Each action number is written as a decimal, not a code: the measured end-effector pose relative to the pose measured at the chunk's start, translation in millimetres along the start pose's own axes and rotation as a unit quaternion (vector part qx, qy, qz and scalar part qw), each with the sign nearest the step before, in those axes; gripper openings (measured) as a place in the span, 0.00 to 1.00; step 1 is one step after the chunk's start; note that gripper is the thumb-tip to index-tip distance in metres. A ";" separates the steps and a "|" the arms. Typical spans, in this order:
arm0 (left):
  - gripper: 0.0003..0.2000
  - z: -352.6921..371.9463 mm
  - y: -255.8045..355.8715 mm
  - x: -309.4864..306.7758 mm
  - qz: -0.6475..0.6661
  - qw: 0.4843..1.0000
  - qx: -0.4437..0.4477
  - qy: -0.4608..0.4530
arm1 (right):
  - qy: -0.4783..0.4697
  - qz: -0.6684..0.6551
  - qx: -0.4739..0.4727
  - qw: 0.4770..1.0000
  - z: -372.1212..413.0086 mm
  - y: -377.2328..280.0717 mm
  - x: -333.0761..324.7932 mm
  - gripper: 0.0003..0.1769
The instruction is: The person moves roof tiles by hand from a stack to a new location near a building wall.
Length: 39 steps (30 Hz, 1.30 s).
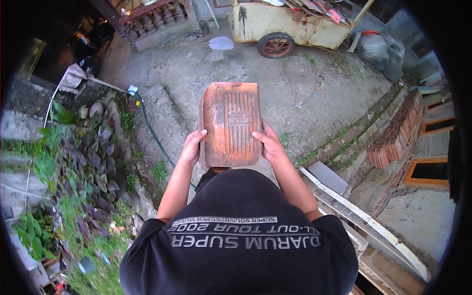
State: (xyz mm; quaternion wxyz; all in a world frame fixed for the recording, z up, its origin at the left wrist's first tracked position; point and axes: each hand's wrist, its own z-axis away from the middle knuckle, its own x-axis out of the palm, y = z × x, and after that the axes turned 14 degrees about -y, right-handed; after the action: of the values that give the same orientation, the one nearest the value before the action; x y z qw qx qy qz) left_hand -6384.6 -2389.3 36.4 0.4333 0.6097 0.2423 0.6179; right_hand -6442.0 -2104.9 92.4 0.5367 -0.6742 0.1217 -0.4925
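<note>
A reddish-orange clay roof tile (230, 142) with ribs and stamped lettering is held up in front of my chest, its broad face toward me. My left hand (193, 147) grips its left edge, the thumb lying on the face. On the opposite edge, my right hand (269, 142) holds it the same way, thumb in front. The other fingers of both hands are mostly hidden behind the tile. Dark patches and pale scuffs mark its surface.
A leaning row of similar roof tiles (393, 130) lies at right, near long boards (368, 216). Ahead stands a wheeled cart (305, 27) beside a filled plastic bag (381, 51). A green hose (153, 135) crosses the concrete at left, beside plants (88, 172).
</note>
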 end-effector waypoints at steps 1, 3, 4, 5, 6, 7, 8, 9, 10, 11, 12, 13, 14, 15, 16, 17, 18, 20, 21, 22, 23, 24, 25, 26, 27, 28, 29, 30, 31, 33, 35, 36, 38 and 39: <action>0.21 -16.2 2.8 -12.2 0.002 1.000 -0.007 -0.014 | 0.010 -0.003 -0.006 1.000 -13.4 -1.4 -1.3 0.52; 0.21 -44.6 24.2 -26.2 0.004 0.999 -0.014 -0.035 | 0.023 -0.002 -0.021 1.000 -39.6 -5.3 1.6 0.52; 0.20 -58.7 34.6 -23.5 -0.008 0.999 -0.012 -0.039 | 0.031 -0.009 -0.027 0.999 -48.2 -14.1 -1.3 0.52; 0.20 -68.4 44.3 -30.9 -0.018 0.999 -0.009 -0.046 | 0.038 -0.005 -0.031 0.999 -60.5 -14.5 2.4 0.52; 0.20 -77.3 50.3 -41.9 -0.017 0.998 -0.013 -0.054 | 0.045 -0.006 -0.036 0.998 -72.2 -13.3 6.0 0.52; 0.20 -86.6 55.9 -52.5 -0.017 0.998 -0.020 -0.059 | 0.051 -0.007 -0.042 0.998 -83.6 -11.9 8.5 0.52; 0.20 -97.3 62.7 -62.9 -0.019 0.997 -0.026 -0.065 | 0.058 -0.007 -0.048 0.997 -95.8 -11.2 11.2 0.52; 0.20 -105.8 68.3 -72.7 -0.020 0.997 -0.032 -0.073 | 0.063 -0.008 -0.055 0.996 -105.2 -10.1 14.4 0.52; 0.20 -114.3 73.0 -80.4 -0.013 0.996 -0.041 -0.079 | 0.069 -0.009 -0.060 0.996 -113.1 -9.6 15.4 0.52; 0.20 -125.0 79.2 -72.5 -0.009 0.995 -0.051 -0.080 | 0.075 -0.013 -0.062 0.995 -116.8 -17.9 8.0 0.52; 0.20 -131.2 84.9 -79.3 -0.007 0.994 -0.060 -0.088 | 0.080 -0.009 -0.065 0.995 -125.6 -14.4 9.8 0.52; 0.21 -137.0 91.7 -86.4 -0.002 0.994 -0.061 -0.096 | 0.084 -0.007 -0.067 0.994 -133.0 -10.3 12.1 0.53; 0.21 -141.1 97.4 -92.1 0.001 0.993 -0.061 -0.103 | 0.092 -0.010 -0.071 0.993 -138.0 -7.5 13.7 0.53; 0.21 -145.5 99.6 -97.9 -0.002 0.992 -0.066 -0.108 | 0.094 -0.009 -0.067 0.993 -143.9 -6.5 14.3 0.53; 0.22 -151.0 100.7 -103.0 -0.007 0.992 -0.068 -0.108 | 0.094 -0.007 -0.065 0.993 -150.9 -6.3 14.2 0.54; 0.22 -157.0 104.2 -105.3 -0.010 0.992 -0.069 -0.107 | 0.097 -0.008 -0.071 0.993 -157.6 -8.6 13.8 0.54; 0.22 -165.6 107.9 -93.7 -0.016 0.991 -0.072 -0.107 | 0.096 -0.014 -0.065 0.993 -157.9 -21.7 4.9 0.54; 0.23 -175.1 113.7 -102.4 -0.015 0.991 -0.078 -0.108 | 0.102 -0.012 -0.063 0.993 -171.4 -21.7 5.2 0.53; 0.23 -180.3 116.2 -107.3 -0.016 0.990 -0.078 -0.113 | 0.097 -0.008 -0.064 0.993 -177.8 -21.7 5.1 0.53; 0.21 -185.2 118.1 -111.6 0.000 0.991 -0.075 -0.115 | 0.093 -0.007 -0.064 0.994 -182.9 -21.4 4.4 0.53; 0.20 -191.2 119.7 -115.2 0.016 0.990 -0.072 -0.116 | 0.096 -0.007 -0.066 0.993 -187.9 -22.3 4.2 0.53; 0.20 -198.7 120.8 -118.0 0.015 0.990 -0.074 -0.119 | 0.099 -0.005 -0.071 0.993 -193.2 -23.7 2.9 0.53; 0.20 -210.1 120.5 -105.7 0.011 0.990 -0.076 -0.120 | 0.100 -0.010 -0.072 0.992 -191.8 -35.3 -8.7 0.53; 0.20 -217.3 121.7 -108.5 0.011 0.989 -0.077 -0.128 | 0.103 -0.012 -0.073 0.992 -196.6 -37.3 -10.4 0.53; 0.20 -223.5 123.7 -112.0 0.008 0.989 -0.080 -0.128 | 0.103 -0.019 -0.080 0.991 -202.1 -39.4 -11.3 0.53; 0.20 -230.3 126.0 -116.1 0.004 0.987 -0.088 -0.131 | 0.102 -0.022 -0.089 0.991 -207.4 -39.5 -11.5 0.53; 0.20 -238.2 128.4 -118.3 0.000 0.986 -0.096 -0.134 | 0.103 -0.024 -0.092 0.990 -212.4 -38.7 -14.8 0.53; 0.20 -247.6 129.8 -119.7 -0.003 0.986 -0.096 -0.136 | 0.108 -0.024 -0.093 0.990 -218.4 -38.8 -20.1 0.53; 0.21 -258.8 130.6 -120.8 -0.018 0.986 -0.092 -0.139 | 0.112 -0.024 -0.094 0.989 -225.7 -40.5 -26.8 0.53; 0.22 -288.6 129.4 -106.2 -0.039 0.985 -0.093 -0.137 | 0.112 -0.040 -0.098 0.988 -233.3 -62.2 -46.9 0.54; 0.22 -316.0 132.2 -110.2 -0.040 0.984 -0.094 -0.146 | 0.115 -0.050 -0.105 0.987 -251.1 -67.3 -60.9 0.54; 0.22 -330.9 133.2 -110.8 -0.042 0.983 -0.093 -0.151 | 0.116 -0.050 -0.109 0.986 -258.4 -68.7 -71.9 0.54; 0.21 -359.6 132.8 -110.9 -0.052 0.983 -0.101 -0.142 | 0.120 -0.055 -0.111 0.985 -273.3 -70.5 -96.6 0.54; 0.21 -377.8 129.8 -97.8 -0.057 0.983 -0.107 -0.136 | 0.122 -0.065 -0.105 0.985 -276.8 -79.5 -120.4 0.54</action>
State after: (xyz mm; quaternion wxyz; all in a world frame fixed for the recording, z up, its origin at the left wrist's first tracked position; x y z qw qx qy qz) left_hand -6791.4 -2449.8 38.0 0.5593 0.6232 0.1483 0.5261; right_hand -6749.4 -2157.3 78.3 0.4111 -0.6684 0.1929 -0.5891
